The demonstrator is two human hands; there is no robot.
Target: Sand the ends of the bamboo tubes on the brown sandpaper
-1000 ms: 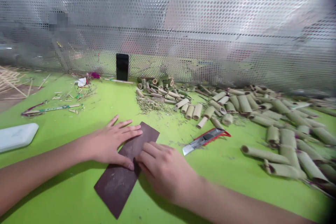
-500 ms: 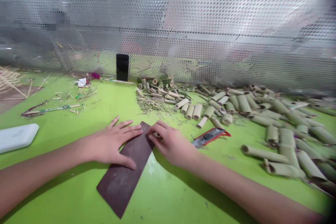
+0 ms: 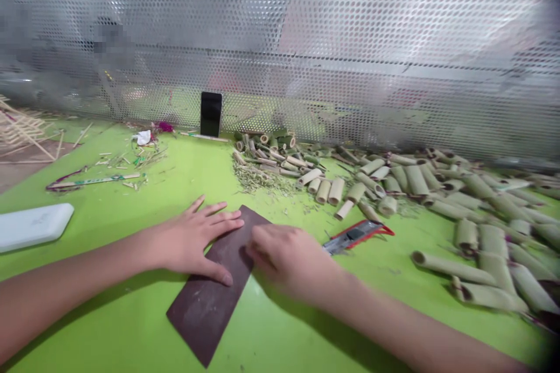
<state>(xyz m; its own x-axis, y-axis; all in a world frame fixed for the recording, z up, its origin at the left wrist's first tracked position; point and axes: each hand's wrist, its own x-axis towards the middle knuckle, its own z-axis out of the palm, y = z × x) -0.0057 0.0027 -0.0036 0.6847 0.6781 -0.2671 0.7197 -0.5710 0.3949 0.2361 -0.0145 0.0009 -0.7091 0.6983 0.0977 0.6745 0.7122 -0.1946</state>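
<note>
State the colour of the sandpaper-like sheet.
The sandpaper-like sheet is dark reddish brown, seen best in the head view.

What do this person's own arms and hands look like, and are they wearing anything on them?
The left hand and right hand are ungloved. Both forearms show no sleeves, watch or bracelet within view. No ring shows on the left; the right's fingers are partly hidden.

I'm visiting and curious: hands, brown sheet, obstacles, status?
Left hand spread on brown sheet. Right hand curled at its edge, contents hidden. Red cutter nearby, off sheet.
</note>
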